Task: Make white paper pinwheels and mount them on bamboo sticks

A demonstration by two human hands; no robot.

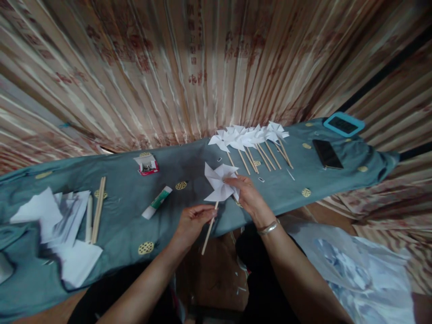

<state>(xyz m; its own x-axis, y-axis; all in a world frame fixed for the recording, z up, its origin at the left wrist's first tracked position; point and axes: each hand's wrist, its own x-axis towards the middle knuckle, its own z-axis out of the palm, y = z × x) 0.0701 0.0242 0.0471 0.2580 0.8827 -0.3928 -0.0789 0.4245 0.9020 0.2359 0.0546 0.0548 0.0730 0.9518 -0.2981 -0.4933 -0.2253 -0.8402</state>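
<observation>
A white paper pinwheel [219, 182] on a thin wooden stick [207, 234] is held up over the table's front edge. My left hand [194, 220] pinches the stick just below the paper blades. At the pinwheel's centre, the fingertips of my right hand [246, 191] grip the paper from the right side. My right fingers partly cover the hub, so any pin there is hard to make out. Behind it, several white pinwheels [249, 137] lie in an overlapping row, their sticks pointing toward me.
On the cloth-covered table [124, 225] lie a glue stick [157, 202], a small red box [147, 165] of metal bits, wooden sticks [98, 211] and white paper sheets [72, 225]. A black phone [327, 154] and blue-framed device [344, 124] sit right. A plastic bag [364, 270] stands lower right.
</observation>
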